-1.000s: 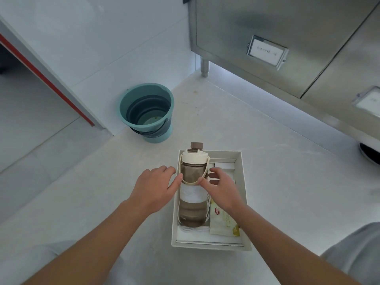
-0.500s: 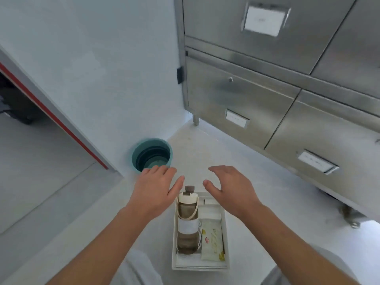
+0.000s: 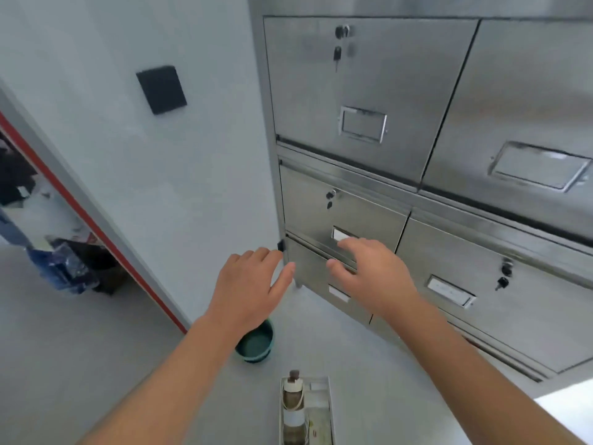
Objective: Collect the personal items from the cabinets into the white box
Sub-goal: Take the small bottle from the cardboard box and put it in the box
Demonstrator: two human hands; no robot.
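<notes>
bottle (image 3: 292, 415) lies lengthwise in white box (image 3: 331, 412), cap at far end.

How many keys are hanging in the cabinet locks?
3: top key on the upper left door, middle key on the door below it, right key on the lower right door. Others may be hidden behind the right hand.

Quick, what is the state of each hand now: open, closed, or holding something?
Left hand: open, holding nothing.
Right hand: open, holding nothing.
</notes>
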